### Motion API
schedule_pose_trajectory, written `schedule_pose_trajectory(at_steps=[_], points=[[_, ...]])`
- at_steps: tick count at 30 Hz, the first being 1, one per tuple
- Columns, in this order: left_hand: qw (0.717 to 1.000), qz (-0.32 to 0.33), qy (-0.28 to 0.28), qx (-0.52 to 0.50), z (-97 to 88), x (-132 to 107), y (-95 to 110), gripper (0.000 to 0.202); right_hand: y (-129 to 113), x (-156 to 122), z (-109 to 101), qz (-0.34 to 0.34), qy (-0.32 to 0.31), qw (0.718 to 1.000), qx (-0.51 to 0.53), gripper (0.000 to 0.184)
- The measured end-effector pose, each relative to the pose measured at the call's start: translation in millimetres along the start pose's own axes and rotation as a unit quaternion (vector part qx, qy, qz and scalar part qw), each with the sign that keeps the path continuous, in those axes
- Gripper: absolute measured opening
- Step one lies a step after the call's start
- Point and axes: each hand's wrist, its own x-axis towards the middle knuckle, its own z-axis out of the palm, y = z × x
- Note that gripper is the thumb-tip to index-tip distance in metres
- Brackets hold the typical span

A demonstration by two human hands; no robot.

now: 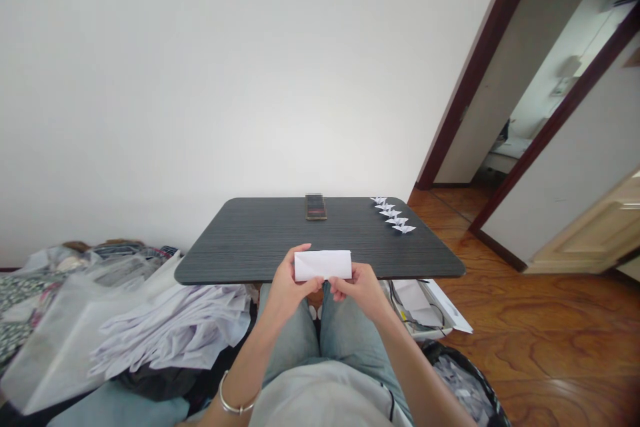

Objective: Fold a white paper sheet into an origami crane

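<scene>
Both hands hold a folded white paper (323, 264) just above the near edge of a dark wood-grain table (260, 240). My left hand (289, 283) pinches its left end, thumb on top. Its lower right edge is gripped by my right hand (361, 287), fingers curled. The paper is a flat rectangle, folded lengthwise. Several small folded white paper shapes (394, 215) lie in a row at the table's far right. A dark phone (315, 206) lies at the far middle edge.
A heap of white sheets and plastic bags (150, 327) lies at my left. A box with papers (425, 307) stands under the table's right side, and a dark bag (465, 380) beside my right arm. An open doorway (540, 120) is on the right.
</scene>
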Motion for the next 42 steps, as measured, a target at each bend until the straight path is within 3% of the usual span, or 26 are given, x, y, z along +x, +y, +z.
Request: schedule_pose_trajectory(at_steps=[6, 13, 21, 33, 42], points=[[1.000, -0.010, 0.015, -0.010, -6.9, 1, 4, 0.069, -4, 1, -10, 0.016, 0.008, 1.000, 0.015, 0.028], [0.999, -0.017, 0.037, -0.020, -8.5, 0, 8, 0.068, -4, 1, -20, -0.006, 0.030, 0.999, 0.018, 0.025], [0.999, -0.010, 0.017, -0.028, -3.4, -2, 13, 0.070, -10, 0, -6, -0.006, -0.008, 0.999, 0.034, 0.034], [1.000, 0.008, 0.006, 0.005, 1.1, -7, 24, 0.071, -21, -9, -1, -0.065, 0.012, 0.998, 0.024, 0.035], [0.999, -0.018, -0.013, -0.028, -8.8, -12, 34, 0.077, -25, -11, -3, -0.080, 0.032, 0.996, 0.015, 0.035]])
